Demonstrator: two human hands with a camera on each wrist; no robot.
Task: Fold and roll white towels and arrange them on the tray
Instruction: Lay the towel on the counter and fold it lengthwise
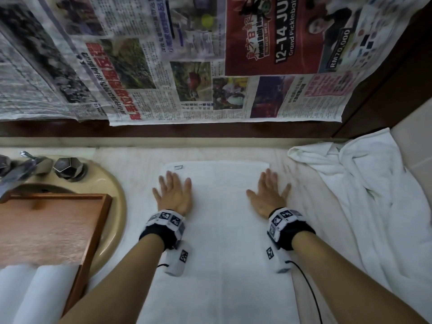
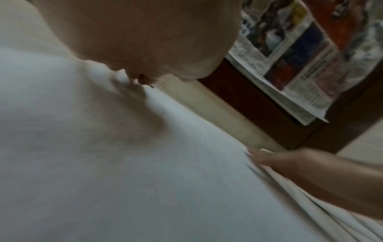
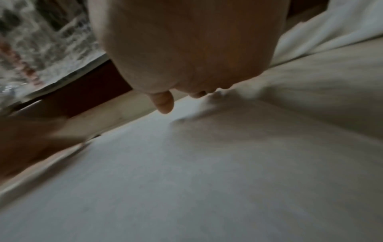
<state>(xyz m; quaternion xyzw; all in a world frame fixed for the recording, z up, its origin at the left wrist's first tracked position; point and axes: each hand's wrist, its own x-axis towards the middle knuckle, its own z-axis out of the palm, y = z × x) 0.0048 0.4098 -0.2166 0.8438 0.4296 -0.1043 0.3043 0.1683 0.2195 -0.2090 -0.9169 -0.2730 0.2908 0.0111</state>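
A white towel (image 1: 217, 206) lies folded into a long flat strip on the counter, running from the far edge toward me. My left hand (image 1: 174, 191) presses flat on its left side, fingers straight and spread. My right hand (image 1: 268, 192) lies flat on its right side in the same way. Both wrist views show a palm (image 2: 145, 41) (image 3: 190, 45) low over white cloth (image 2: 145, 180) (image 3: 186, 180). A wooden tray (image 1: 93, 232) sits at the left over the basin, with two rolled white towels (image 1: 35, 293) at its near end.
A crumpled heap of white towels (image 1: 364, 197) fills the right side of the counter. A beige basin (image 1: 117, 199) with chrome taps (image 1: 67, 168) is at the left. Newspaper (image 1: 187, 66) hangs on the wall behind the counter.
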